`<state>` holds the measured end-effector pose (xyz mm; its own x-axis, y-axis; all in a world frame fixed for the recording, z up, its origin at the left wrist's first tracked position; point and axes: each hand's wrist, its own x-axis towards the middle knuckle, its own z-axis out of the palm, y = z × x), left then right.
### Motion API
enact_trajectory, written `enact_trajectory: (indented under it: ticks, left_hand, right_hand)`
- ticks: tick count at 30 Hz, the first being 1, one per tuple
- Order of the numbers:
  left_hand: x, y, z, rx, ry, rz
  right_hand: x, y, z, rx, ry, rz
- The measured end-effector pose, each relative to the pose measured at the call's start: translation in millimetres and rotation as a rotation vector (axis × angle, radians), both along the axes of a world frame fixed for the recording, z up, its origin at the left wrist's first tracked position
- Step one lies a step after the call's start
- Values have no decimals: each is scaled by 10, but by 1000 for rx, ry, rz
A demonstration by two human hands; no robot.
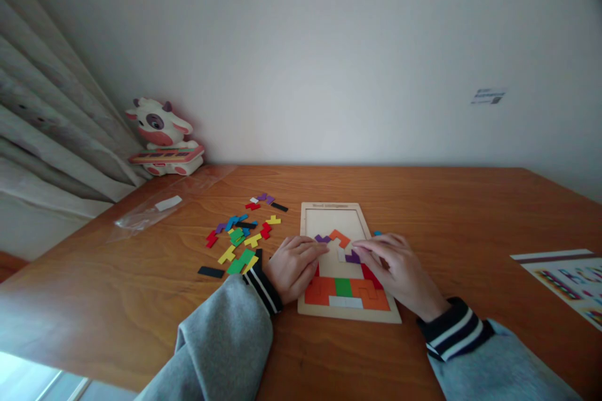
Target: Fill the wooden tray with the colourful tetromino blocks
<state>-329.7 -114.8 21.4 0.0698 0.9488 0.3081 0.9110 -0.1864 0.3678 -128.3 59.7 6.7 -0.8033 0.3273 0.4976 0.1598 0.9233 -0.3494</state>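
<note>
Left hand [294, 268] lies palm down over the left side of the board [329, 220], its fingers loosely bent and together; I cannot tell whether it grips anything. Right hand [399, 263] reaches in over the opposite side, thumb and forefinger a little apart at a purple piece [352, 257]; whether they hold it is unclear. Beside that piece sits a white piece [341, 255], with an orange piece [339, 237] farther up. A green block [343, 287] and a white bar [345, 302] lie near the board's bottom edge. Loose pieces [241, 261] are scattered leftward on the table [301, 363].
</note>
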Motion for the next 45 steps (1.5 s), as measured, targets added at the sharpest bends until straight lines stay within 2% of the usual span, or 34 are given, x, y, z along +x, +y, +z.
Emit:
enact_trajectory:
  ticks: [3, 5, 7, 10, 12, 16, 18, 20, 25, 28, 32, 38, 42, 45]
  left_hand:
    - [-8, -2, -5, -13, 7, -1]
    - [-17, 2, -38, -22, 23, 38]
    - [-24, 5, -77, -24, 36, 76]
    - [-29, 5, -113, -4, 30, 92]
    - [-28, 5, -114, 16, 18, 86]
    - [-21, 5, -78, 45, 1, 72]
    - [-15, 5, -58, 52, -5, 70]
    - [-11, 5, -46, 64, -12, 69]
    - [-7, 10, -53, 79, -21, 63]
    - [-9, 15, -62, 85, -28, 67]
    - [-6, 14, -53, 77, -25, 58]
    - [-3, 11, -52, 85, -29, 38]
    - [-8, 19, -82, 86, -23, 58]
    - [-8, 21, -84, 78, -14, 55]
  right_hand:
    - [29, 55, -19, -9, -55, 80]
    - [30, 100, -51, -4, -63, 53]
    - [47, 172, -86, 11, -34, -54]
    - [132, 329, -148, 20, -17, -287]
    - [211, 442, -205, -20, -36, -372]
    - [315, 593, -320, -193, -20, -342]
    - [319, 614, -350, -215, -14, -329]
    - [301, 615, -357, -179, -7, -327]
    - [256, 675, -329, 41, -1, -372]
    - [266, 706, -295, 62, 8, -396]
    - [261, 513, -186, -61, 103, -215]
    - [109, -1, -16, 15, 104, 138]
    - [59, -97, 36, 39, -11, 331]
    - [80, -86, 72, 80, -84, 357]
